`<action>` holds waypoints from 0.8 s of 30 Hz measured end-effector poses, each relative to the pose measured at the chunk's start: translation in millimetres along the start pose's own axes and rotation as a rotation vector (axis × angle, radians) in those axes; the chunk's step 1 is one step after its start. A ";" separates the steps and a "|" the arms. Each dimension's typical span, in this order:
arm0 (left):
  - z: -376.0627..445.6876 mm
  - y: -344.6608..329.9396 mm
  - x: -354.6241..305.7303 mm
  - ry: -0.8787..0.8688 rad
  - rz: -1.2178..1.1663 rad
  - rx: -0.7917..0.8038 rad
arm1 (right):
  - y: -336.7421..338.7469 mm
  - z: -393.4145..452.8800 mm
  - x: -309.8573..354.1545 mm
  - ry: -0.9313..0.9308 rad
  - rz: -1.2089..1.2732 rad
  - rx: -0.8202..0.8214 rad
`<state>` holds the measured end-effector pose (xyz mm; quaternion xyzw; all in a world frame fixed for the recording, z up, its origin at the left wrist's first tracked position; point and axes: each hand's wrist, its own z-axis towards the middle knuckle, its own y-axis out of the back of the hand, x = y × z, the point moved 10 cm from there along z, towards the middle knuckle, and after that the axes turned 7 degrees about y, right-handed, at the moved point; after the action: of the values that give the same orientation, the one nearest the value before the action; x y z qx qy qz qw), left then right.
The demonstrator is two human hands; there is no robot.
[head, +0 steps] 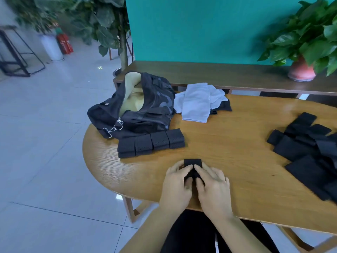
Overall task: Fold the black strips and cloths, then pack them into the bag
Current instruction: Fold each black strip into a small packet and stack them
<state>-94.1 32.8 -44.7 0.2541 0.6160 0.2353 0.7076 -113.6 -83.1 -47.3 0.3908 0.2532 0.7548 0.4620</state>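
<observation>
Near the table's front edge a small black strip (192,162) lies under both my hands. My left hand (177,181) and my right hand (212,181) sit side by side on it, fingers curled, pinching and pressing its fold. A row of folded black strips (150,143) lies in front of the open black bag (145,108), whose pale lining shows. A pile of unfolded black strips (308,148) spreads across the table's right side. Light grey cloths (197,102) lie beside the bag, over a black cloth (225,105).
The wooden oval table (228,139) ends just left of the bag, with tiled floor beyond. A wooden bench (228,73) with a potted plant (306,52) stands behind, against a teal wall. A tall plant and red extinguishers stand at the far left.
</observation>
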 end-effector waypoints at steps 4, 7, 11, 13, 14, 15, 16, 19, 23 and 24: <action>5.5 57.0 16.8 -0.025 -0.023 -0.159 | -4.6 32.9 51.9 0.120 0.038 -0.082; 25.3 98.7 30.8 -0.019 0.001 -0.260 | -16.3 70.7 88.3 0.184 0.028 -0.079; 52.9 123.9 60.6 0.038 0.064 -0.283 | -48.5 102.7 117.4 0.207 -0.001 -0.028; 62.8 125.4 74.6 0.042 0.121 -0.285 | -64.9 109.4 122.4 0.217 -0.035 -0.003; 66.8 124.6 80.9 0.045 0.153 -0.287 | -72.3 110.9 123.0 0.223 -0.047 0.008; 69.9 122.7 86.8 0.059 0.191 -0.284 | -79.6 111.7 122.3 0.229 -0.062 0.018; 72.1 119.7 92.5 0.080 0.238 -0.277 | -86.5 111.6 120.7 0.237 -0.087 0.029; 72.6 112.6 101.4 0.071 0.398 -0.287 | -102.7 108.8 117.7 0.288 -0.193 0.077; 71.7 110.5 100.1 0.014 0.492 -0.331 | -111.0 111.0 117.0 0.332 -0.245 0.143; 72.1 110.9 98.3 0.009 0.506 -0.334 | -111.0 111.9 116.8 0.332 -0.250 0.154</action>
<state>-12.1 175.6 -38.6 0.2785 0.4891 0.5034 0.6556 2.8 73.2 -24.9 0.2610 0.4290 0.7241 0.4729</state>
